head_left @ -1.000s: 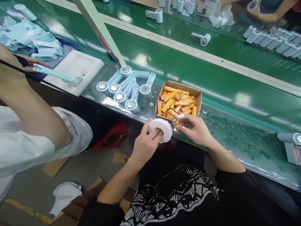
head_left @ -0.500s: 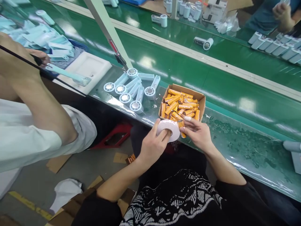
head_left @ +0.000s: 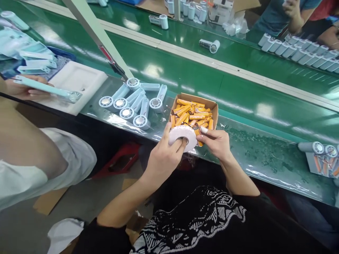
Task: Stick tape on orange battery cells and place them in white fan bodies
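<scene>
My left hand [head_left: 165, 153] grips a roll of white tape [head_left: 190, 133], two fingers through its core and the thumb on the outer rim. Close to the roll's right side, my right hand [head_left: 218, 143] pinches an orange-wrapped battery [head_left: 197, 131] between thumb and forefinger. A pale wrap covers one fingertip of that hand. Just beyond both hands stands a cardboard box [head_left: 215, 112] full of orange-wrapped batteries [head_left: 200, 115] with thin dark wires. To the left of the box lie several light-blue handheld fan bodies [head_left: 140, 121] with round ends.
At left a co-worker's hand [head_left: 29, 88] holds a light-blue shell over a white foam tray [head_left: 90, 77]. A slanted post [head_left: 97, 38] rises behind the fan bodies. Across the green conveyor [head_left: 180, 70] stand rows of light-blue parts [head_left: 296, 53]. Another box [head_left: 316, 164] sits at far right.
The view has swung to the right, so the bench things sit further left. My hands keep hold of the tape roll and the battery. The co-worker's shell now lies over the tray's near side.
</scene>
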The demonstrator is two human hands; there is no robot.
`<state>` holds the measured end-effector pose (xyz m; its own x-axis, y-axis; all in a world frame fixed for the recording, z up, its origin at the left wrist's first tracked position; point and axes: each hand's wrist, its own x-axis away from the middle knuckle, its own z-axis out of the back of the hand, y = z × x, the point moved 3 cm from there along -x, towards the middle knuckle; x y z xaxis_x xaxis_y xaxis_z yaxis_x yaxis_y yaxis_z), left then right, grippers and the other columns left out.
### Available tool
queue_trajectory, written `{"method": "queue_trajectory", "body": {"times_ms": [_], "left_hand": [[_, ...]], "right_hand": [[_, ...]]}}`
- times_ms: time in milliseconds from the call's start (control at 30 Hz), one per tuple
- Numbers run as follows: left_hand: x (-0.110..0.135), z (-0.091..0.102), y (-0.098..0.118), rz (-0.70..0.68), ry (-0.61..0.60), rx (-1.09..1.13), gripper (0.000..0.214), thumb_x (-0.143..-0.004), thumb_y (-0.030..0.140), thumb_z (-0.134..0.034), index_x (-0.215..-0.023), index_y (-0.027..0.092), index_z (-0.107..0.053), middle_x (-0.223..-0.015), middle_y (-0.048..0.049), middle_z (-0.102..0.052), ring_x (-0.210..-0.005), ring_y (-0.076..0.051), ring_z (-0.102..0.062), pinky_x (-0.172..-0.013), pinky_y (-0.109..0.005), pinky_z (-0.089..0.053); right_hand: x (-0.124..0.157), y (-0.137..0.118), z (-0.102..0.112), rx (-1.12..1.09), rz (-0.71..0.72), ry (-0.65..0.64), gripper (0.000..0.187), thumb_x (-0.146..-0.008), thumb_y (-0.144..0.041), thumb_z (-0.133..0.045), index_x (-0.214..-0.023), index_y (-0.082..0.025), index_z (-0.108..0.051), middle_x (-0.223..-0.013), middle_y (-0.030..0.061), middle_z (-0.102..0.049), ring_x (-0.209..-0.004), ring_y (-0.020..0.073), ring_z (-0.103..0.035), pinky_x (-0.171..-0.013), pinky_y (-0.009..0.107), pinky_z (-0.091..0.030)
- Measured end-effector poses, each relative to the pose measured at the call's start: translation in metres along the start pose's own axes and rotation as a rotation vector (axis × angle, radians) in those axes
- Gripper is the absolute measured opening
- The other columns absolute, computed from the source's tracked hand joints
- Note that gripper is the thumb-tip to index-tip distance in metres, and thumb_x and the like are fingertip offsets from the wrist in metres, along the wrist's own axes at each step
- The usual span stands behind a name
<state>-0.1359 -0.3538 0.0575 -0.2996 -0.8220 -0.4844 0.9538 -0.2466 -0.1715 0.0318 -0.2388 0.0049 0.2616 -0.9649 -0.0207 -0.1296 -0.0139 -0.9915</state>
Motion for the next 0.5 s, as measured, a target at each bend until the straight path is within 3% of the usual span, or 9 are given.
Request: {"method": "queue_trajectory", "body": {"times_ms": [100, 200, 267, 367, 500], "left_hand": [[-0.001, -0.006, 0.013, 0.092, 0.046, 0.005, 0.030, -0.098, 0.007, -0.066, -0.126, 0.015, -0.077, -0.109, -0.0099, -0.081, -0.152, -0.048, -0.047, -0.092, -0.039, -0.065], [0.004, -0.022, 0.030, 0.234, 0.042, 0.025, 0.033, -0.098, 0.013, -0.069, -0.130, 0.013, -0.076, -0.118, -0.0133, -0.081, -0.147, -0.047, -0.054, -0.096, -0.043, -0.065], [0.004, -0.030, 0.037, 0.310, 0.020, 0.048, 0.036, -0.098, 0.016, -0.069, -0.134, 0.015, -0.076, -0.122, -0.0140, -0.080, -0.145, -0.044, -0.057, -0.100, -0.045, -0.065], [-0.004, -0.032, 0.043, 0.372, -0.037, 0.098, 0.039, -0.100, 0.026, -0.068, -0.138, 0.018, -0.075, -0.121, -0.0136, -0.081, -0.140, -0.043, -0.062, -0.109, -0.054, -0.063], [-0.016, -0.044, 0.050, 0.341, -0.221, 0.144, 0.050, -0.101, 0.054, -0.063, -0.138, 0.023, -0.075, -0.126, -0.0138, -0.079, -0.152, -0.049, -0.048, -0.125, -0.073, -0.042]], "right_hand": [[0.001, 0.005, -0.007, -0.273, 0.004, 0.270, 0.051, -0.059, -0.046, -0.103, -0.101, -0.023, -0.086, -0.100, 0.0051, -0.084, -0.092, 0.0263, -0.080, -0.089, 0.043, -0.070], [0.006, 0.014, -0.017, -0.425, 0.051, 0.432, 0.060, -0.070, -0.048, -0.098, -0.121, -0.023, -0.079, -0.113, 0.0071, -0.083, -0.101, 0.0233, -0.079, -0.093, 0.039, -0.068], [0.014, 0.018, -0.020, -0.412, 0.099, 0.469, 0.062, -0.077, -0.044, -0.094, -0.132, -0.025, -0.073, -0.119, 0.0069, -0.081, -0.104, 0.0213, -0.079, -0.094, 0.036, -0.067], [0.034, 0.022, -0.017, -0.336, 0.163, 0.494, 0.057, -0.080, -0.032, -0.092, -0.133, -0.030, -0.070, -0.116, 0.0032, -0.080, -0.099, 0.0191, -0.079, -0.092, 0.035, -0.068], [0.030, 0.025, 0.007, -0.202, 0.296, 0.440, 0.040, -0.086, -0.028, -0.087, -0.123, -0.033, -0.073, -0.119, 0.0038, -0.076, -0.104, 0.0245, -0.078, -0.097, 0.047, -0.068]]}}
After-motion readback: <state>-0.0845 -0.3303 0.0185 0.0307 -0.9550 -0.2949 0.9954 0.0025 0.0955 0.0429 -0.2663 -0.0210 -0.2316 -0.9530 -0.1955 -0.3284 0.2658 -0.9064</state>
